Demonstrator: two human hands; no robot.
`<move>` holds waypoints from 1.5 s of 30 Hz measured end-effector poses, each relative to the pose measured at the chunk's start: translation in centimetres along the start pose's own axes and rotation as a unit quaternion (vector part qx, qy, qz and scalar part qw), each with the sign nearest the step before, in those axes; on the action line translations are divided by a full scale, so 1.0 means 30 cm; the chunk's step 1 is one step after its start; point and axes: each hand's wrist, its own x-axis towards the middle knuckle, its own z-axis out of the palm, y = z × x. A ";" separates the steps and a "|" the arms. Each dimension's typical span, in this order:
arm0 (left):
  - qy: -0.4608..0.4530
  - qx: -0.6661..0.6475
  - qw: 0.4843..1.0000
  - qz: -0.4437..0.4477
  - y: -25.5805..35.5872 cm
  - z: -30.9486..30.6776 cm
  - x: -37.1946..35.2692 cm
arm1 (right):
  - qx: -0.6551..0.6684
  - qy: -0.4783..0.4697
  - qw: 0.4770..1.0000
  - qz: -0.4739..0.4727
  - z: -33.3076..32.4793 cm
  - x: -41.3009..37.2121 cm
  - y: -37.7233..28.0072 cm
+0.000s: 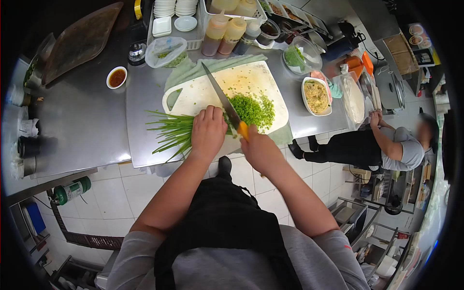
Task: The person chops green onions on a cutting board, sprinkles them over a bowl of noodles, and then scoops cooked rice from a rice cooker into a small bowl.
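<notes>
My left hand (209, 129) is closed over a bunch of long green chives (173, 131), whose uncut ends fan out to the left past the board's edge. In my right hand (261, 149) is the yellow handle of a kitchen knife (223, 98). Its long blade points up and away to the left, lying between my left hand and a pile of finely chopped chives (251, 110). Beneath them is a white cutting board (193, 92) with a handle hole, resting on a green cloth (186, 75). My fingers hide the gripped part of the chives.
Sauce bottles (232, 35) and a bagged tub of greens (166, 52) stand behind the board. A small bowl of brown sauce (117, 77) sits left, a bowl of food (316, 96) right. Another person (382, 145) stands at the counter's right end.
</notes>
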 end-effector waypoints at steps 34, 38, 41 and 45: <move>-0.014 0.020 1.000 -0.009 -0.007 0.018 -0.007 | -0.008 -0.034 0.996 0.082 0.084 -0.091 -0.055; -0.013 0.017 1.000 -0.004 -0.001 0.006 -0.013 | 0.018 -0.004 0.999 0.027 0.014 -0.004 -0.069; -0.009 0.021 1.000 -0.004 -0.008 0.018 -0.011 | 0.009 -0.053 0.997 0.046 -0.067 -0.120 -0.047; 0.002 0.031 1.000 0.004 -0.010 0.018 -0.011 | 0.023 -0.019 0.997 0.074 0.091 -0.067 -0.061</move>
